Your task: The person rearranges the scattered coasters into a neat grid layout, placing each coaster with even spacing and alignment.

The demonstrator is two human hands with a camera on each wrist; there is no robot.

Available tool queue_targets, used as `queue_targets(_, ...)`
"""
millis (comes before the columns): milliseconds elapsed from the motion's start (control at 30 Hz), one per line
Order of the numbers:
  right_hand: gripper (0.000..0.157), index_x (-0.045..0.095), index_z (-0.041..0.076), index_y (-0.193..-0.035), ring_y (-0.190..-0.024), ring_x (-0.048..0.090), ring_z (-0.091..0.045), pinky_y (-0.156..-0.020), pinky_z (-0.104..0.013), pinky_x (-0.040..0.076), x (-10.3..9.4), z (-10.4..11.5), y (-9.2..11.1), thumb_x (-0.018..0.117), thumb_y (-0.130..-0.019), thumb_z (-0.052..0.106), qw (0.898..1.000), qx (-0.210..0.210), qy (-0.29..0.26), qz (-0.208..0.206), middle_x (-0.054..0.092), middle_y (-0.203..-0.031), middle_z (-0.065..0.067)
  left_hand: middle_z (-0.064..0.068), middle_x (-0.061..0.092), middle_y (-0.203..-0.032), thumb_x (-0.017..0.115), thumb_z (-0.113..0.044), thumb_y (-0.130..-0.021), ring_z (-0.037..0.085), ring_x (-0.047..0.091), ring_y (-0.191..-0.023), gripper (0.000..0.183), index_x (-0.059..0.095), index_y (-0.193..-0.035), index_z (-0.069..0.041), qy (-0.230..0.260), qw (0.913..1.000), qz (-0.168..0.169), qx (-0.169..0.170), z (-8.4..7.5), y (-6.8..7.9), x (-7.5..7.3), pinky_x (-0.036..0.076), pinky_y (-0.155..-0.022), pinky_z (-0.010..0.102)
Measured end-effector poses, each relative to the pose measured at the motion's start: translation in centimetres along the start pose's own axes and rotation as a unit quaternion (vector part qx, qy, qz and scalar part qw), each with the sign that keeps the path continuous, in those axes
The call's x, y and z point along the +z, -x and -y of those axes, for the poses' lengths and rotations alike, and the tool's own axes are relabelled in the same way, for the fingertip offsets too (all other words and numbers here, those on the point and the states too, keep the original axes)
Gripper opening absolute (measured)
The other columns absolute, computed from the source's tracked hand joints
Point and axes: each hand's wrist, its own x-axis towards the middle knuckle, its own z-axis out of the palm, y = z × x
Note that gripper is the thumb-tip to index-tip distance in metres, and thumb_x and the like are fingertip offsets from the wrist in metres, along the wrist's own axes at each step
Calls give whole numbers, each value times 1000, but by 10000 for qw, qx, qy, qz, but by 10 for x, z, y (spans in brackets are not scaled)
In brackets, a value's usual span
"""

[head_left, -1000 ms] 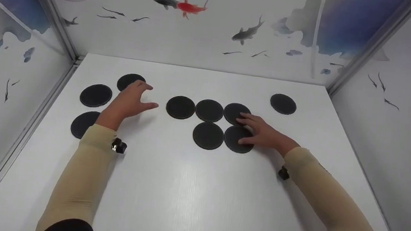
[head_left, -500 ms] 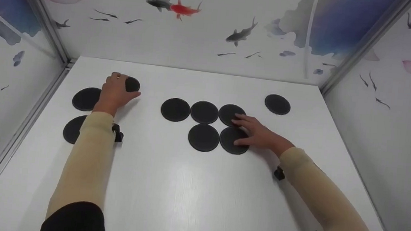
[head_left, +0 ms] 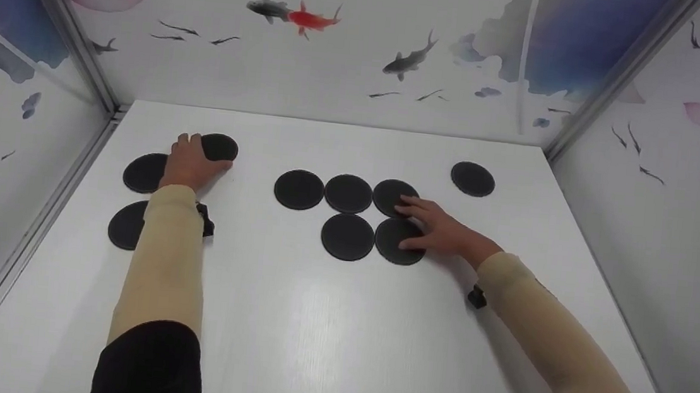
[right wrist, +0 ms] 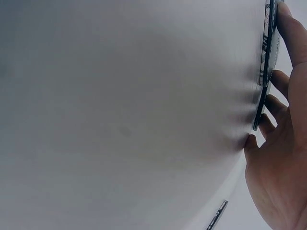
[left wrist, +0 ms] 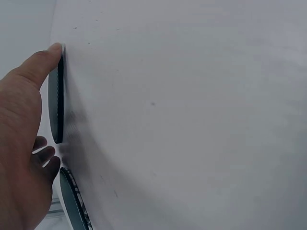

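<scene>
At the back left, my left hand [head_left: 187,160] grips a flat black round coaster [head_left: 220,146] by its rim, thumb at the near right edge and fingers at the left. In the left wrist view this coaster [left wrist: 56,103] shows edge-on between thumb and fingers. My right hand [head_left: 448,229] rests its spread fingers on the right end of a coaster group, fingertips on the upper right coaster [head_left: 390,194] and thumb on the lower right coaster [head_left: 396,235]. In the right wrist view, the fingers [right wrist: 277,106] lie along the coasters' edges.
Left of centre in the group is another coaster [head_left: 298,189], in line with a middle coaster [head_left: 348,193]; below sits a further coaster [head_left: 347,237]. Two coasters [head_left: 144,172] lie partly behind the left arm. A lone coaster [head_left: 472,179] lies back right. Printed walls [head_left: 309,85] enclose the white table [head_left: 286,343].
My left hand has reached over to the back left coaster, then drawn slightly toward me, uncovering more of it. My right hand keeps its place on the coasters. The head view has shifted a little.
</scene>
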Motion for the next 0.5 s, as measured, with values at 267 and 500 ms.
queue_targets(267, 91, 47, 19, -170, -169, 14, -35, -134, -59, 18, 1, 1, 0, 89, -95, 48, 10000, 0, 22, -5, 22, -183, -3, 38, 12, -177, 71, -52, -103, 56, 18, -163, 106, 20, -171, 10, 117, 9999, 68, -59, -7, 11, -4, 22, -131, 66)
queue_targets(500, 91, 47, 19, -170, -168, 15, -36, -133, -61, 19, 0, 1, 0, 88, -95, 49, 10000, 46, 54, -6, 22, -183, -4, 31, 15, -179, 71, -59, -102, 52, 19, -165, 105, 25, -173, 2, 97, 9996, 216, -174, 14, -11, 7, 22, -132, 64)
